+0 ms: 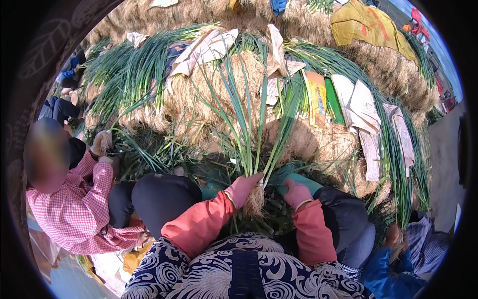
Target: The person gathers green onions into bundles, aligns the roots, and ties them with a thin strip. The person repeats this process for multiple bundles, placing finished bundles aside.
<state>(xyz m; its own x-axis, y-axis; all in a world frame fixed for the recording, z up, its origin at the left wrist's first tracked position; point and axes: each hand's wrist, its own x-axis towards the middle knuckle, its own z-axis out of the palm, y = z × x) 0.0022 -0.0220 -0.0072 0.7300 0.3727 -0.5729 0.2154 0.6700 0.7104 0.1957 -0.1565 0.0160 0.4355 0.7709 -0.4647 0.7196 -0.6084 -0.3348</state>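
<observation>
My left hand (242,190), in a pink glove, grips a small bunch of green onions (246,157) near its base. The long green leaves fan upward, and the pale, stringy roots (254,202) hang below my fist. To the right, my right hand (297,193), also gloved in pink, is apart from the bunch, beside a teal boot (304,183). Its fingers look slightly spread, with nothing visible between them. Loose green leaves (269,220) lie on the ground between my knees.
Piled onions with thick root mats (220,89) stretch across in front, partly covered by white sacks (203,50) and a yellow cloth (373,28). At left sits a person in a checked shirt (74,216), holding onions. Another person's hands (396,239) hold onions at lower right.
</observation>
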